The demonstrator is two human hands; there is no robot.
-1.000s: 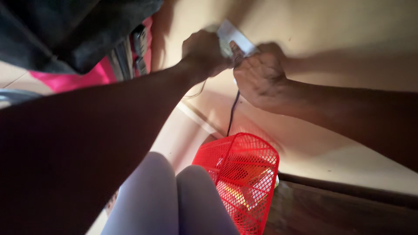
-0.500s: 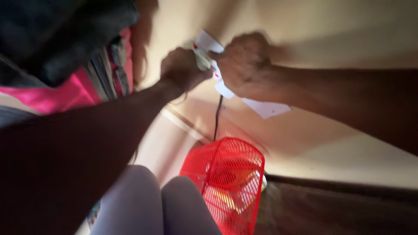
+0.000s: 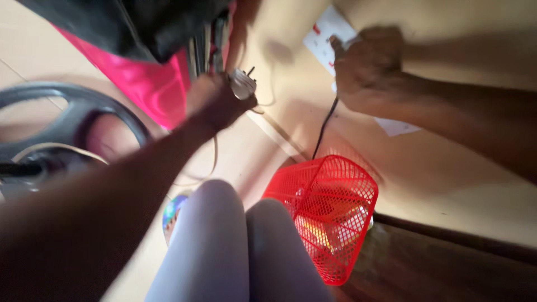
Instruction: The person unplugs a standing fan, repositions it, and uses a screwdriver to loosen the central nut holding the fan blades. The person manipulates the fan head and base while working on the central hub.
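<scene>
My left hand [image 3: 215, 103] grips a pale plug [image 3: 243, 84] with metal pins, held away from the wall, a thin cord trailing below it. My right hand [image 3: 366, 64] is pressed against a white wall socket plate [image 3: 324, 36] with red switches, closed around a dark plug whose black cable [image 3: 324, 126] drops down the wall. The fingers hide the plug itself.
A red mesh basket [image 3: 330, 212] stands on the floor by the wall below the cable. My knees in light trousers [image 3: 235, 251] are in front. Pink and dark cloth [image 3: 151, 72] hangs upper left. A dark round fan base [image 3: 61, 128] sits at left.
My left hand has pulled away from the socket to the left with the pale plug in it. My right hand stays at the socket. The view has shifted.
</scene>
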